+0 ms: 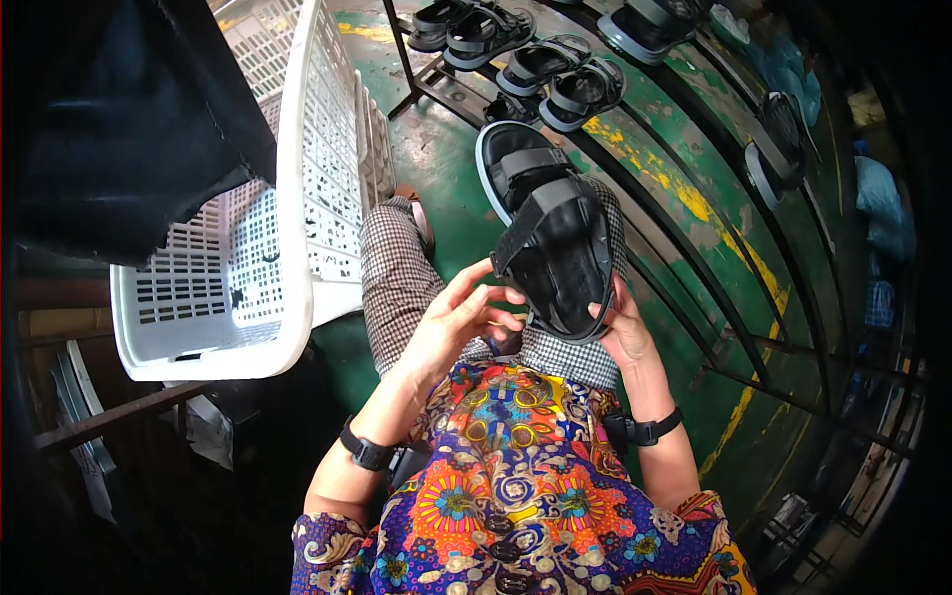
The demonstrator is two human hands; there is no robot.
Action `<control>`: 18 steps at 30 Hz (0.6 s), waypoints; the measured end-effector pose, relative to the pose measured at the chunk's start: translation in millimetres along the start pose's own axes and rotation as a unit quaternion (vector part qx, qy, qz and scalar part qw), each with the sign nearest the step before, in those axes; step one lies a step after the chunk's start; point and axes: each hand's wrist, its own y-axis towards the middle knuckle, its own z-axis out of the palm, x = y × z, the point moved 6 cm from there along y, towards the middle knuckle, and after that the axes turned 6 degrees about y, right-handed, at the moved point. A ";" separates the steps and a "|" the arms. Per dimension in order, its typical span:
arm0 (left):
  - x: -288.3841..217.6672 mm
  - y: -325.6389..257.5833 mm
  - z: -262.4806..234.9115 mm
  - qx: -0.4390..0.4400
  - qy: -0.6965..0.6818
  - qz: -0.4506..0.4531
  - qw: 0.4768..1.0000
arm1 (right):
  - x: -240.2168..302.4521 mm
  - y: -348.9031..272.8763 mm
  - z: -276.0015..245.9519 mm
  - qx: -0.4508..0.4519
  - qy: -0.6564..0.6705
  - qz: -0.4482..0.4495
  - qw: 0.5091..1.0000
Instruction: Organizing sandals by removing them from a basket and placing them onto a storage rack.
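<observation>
Right hand (629, 337) partly hidden behind sandal (567, 236)

Behind my left hand (451, 322) and right hand (627, 332) I wear black armbands (369, 452) and a colourful flowered shirt (516, 486); beyond, checked trousers (397, 283).

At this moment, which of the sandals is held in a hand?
The nearest sandal: the right hand grips its heel, while the other sandals rest on the rack.

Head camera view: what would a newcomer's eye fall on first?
Probably the brightly patterned shirt at bottom centre, then the dark sandal above it, its heel end in the right hand, the left hand beside it. A large white basket stands at left; more sandals are along the top.
</observation>
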 end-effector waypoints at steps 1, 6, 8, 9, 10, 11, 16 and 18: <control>2.1 3.1 -3.2 -0.003 -0.004 0.001 1.000 | 1.6 0.1 5.5 0.016 0.001 -0.006 1.000; 9.1 8.5 -24.8 -0.031 -0.039 0.027 0.998 | -7.2 3.3 12.0 0.000 -0.017 0.024 1.000; 4.8 6.5 -23.2 -0.041 -0.067 0.019 0.997 | -16.1 4.8 1.0 -0.024 0.007 0.014 1.000; 3.1 5.7 -24.9 -0.040 -0.059 0.028 0.997 | -19.3 6.2 -6.5 -0.024 0.001 0.010 1.000; -0.6 4.2 -25.4 -0.043 -0.050 0.037 0.997 | -18.4 5.6 -0.9 -0.023 0.000 0.014 1.000; -5.9 0.7 -26.1 -0.069 -0.030 0.038 0.996 | -20.6 3.4 5.9 -0.043 0.035 0.058 0.997; -45.5 -10.5 -14.8 -0.104 0.081 0.122 0.984 | -34.2 3.3 30.8 -0.017 0.184 0.139 0.973; -50.8 -11.3 -17.2 -0.111 0.044 0.110 0.987 | -26.3 3.0 41.3 0.008 0.149 0.114 0.982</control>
